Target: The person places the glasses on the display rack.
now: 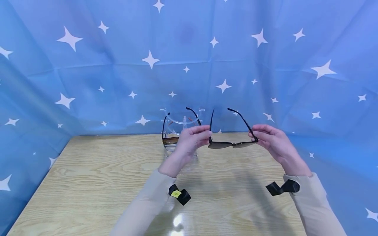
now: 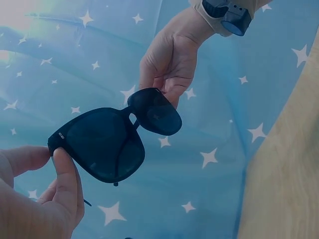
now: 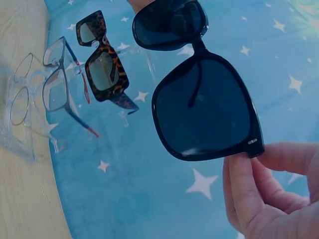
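Observation:
A pair of black sunglasses (image 1: 218,145) with dark lenses is held up in the air between both hands, its temples unfolded and pointing toward the backdrop. My left hand (image 1: 190,142) pinches the frame at its left hinge corner. At the opposite corner my right hand (image 1: 274,142) pinches the frame between thumb and fingers. Both lenses face the wrist cameras, and the sunglasses (image 3: 202,109) look large in the right wrist view. Behind the left hand stands a clear display stand (image 1: 184,122), partly hidden by that hand.
On the stand hang tortoiseshell sunglasses (image 3: 107,69), glasses with red-tipped temples (image 3: 56,89) and thin-rimmed glasses (image 3: 21,104), one above another. The wooden table (image 1: 103,173) reaches back to a blue star-patterned cloth (image 1: 183,32), which also hangs along both sides.

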`<state>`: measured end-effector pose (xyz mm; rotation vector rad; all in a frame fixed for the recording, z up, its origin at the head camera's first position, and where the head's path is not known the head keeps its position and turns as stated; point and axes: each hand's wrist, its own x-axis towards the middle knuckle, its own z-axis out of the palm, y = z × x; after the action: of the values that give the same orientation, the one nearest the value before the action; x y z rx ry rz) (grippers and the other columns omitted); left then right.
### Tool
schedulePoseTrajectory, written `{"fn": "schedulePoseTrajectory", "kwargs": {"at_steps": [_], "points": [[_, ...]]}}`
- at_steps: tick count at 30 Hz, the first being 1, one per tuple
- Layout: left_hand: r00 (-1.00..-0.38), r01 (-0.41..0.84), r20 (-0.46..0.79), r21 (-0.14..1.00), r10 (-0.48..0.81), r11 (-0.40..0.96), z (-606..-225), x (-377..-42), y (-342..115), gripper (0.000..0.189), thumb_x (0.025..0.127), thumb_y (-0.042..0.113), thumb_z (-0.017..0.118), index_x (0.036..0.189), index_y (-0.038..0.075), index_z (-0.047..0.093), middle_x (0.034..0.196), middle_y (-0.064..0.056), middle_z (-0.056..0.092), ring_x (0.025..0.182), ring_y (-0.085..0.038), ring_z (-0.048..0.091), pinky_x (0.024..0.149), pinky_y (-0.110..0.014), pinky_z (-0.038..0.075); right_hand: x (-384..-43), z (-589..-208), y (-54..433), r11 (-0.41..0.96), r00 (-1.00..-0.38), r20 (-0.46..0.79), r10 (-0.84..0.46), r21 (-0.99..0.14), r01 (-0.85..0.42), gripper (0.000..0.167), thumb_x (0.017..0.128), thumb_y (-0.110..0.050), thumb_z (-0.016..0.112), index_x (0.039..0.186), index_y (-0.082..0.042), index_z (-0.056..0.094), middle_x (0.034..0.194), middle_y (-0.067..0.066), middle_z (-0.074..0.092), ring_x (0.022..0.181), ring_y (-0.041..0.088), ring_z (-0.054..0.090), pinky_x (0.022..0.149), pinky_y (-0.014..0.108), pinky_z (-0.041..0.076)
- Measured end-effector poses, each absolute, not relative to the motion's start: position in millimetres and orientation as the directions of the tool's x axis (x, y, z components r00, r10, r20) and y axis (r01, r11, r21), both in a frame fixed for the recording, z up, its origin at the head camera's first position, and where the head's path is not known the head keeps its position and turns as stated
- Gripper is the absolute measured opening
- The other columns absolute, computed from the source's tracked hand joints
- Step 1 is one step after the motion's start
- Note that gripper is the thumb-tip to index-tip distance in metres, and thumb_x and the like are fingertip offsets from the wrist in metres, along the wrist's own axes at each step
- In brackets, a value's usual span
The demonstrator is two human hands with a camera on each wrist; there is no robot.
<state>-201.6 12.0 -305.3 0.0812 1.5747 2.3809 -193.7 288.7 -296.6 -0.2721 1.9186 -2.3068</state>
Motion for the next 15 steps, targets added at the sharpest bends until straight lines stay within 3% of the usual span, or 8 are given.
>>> {"fn": "schedulePoseTrajectory", "kwargs": {"at_steps": [15], "points": [[-0.976, -0.174, -0.104, 0.901, 0.191, -0.397, -296.5, -203.7, -17.5, 0.035, 0.086, -0.001, 0.064, 0.120, -0.005, 0.060, 0.117, -0.019, 0.060, 0.077, -0.012, 0.063, 0.069, -0.019, 0.054, -211.5, -285.3, 254.1, -0.174, -0.974, 0.032, -0.224, -0.985, 0.007, 0.013, 0.091, 0.002, 0.057, 0.100, -0.005, 0.063, 0.098, 0.005, 0.062, 0.088, 0.015, 0.065, 0.083, 0.024, 0.053]]}}
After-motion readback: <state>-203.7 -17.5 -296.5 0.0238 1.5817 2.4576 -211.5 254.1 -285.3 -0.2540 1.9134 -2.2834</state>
